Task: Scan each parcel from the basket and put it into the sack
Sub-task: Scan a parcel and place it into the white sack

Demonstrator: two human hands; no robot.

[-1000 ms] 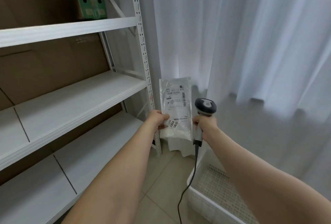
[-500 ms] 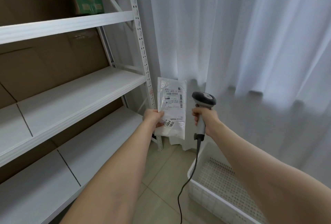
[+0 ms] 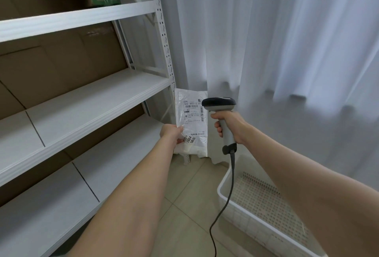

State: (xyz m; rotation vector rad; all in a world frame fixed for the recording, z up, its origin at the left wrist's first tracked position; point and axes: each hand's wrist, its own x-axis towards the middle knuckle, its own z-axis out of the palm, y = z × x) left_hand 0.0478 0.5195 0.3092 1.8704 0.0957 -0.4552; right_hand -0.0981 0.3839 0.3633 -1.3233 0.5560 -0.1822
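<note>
Holding parcel (image 3: 191,122) and scanner (image 3: 222,117) in closed grips, above bare-floored basket (image 3: 242,218).

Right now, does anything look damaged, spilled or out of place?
Nothing stands out. The left hand holds the parcel upright, the right hand aims the scanner at its label, and the basket sits level.

Upright white labelled parcel (image 3: 191,121)
</note>
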